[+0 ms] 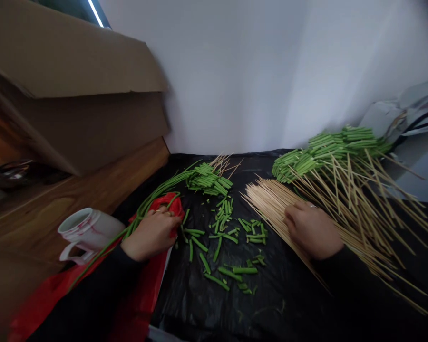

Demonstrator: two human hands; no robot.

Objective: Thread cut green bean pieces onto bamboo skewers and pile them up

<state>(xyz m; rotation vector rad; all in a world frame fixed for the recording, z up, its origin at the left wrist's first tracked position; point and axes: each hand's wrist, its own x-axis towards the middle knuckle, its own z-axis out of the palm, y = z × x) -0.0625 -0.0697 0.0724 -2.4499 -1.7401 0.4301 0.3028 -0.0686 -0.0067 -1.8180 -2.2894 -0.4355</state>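
Observation:
My left hand [152, 232] rests over a crumpled red plastic bag [175, 205] at left, its fingers curled under and their tips hidden. Long thin green stalks [141, 209], like long beans, run beside and behind that hand. On the pile of bamboo skewers [269, 199] lies my right hand [312, 230], with thumb and fingers closed down on the sticks. Cut green pieces [223, 218] are scattered on black plastic sheeting [199, 308] between the hands. Behind them sits a small stack of threaded skewers [207, 179]. A larger stack of threaded skewers [328, 152] lies at back right.
A white mug [96, 230] with pinkish-red marks is left of my left forearm. A cardboard box [103, 109] stands on the wooden surface [128, 171] at left. The white wall [231, 80] closes off the back. A pale container [417, 137] is at far right.

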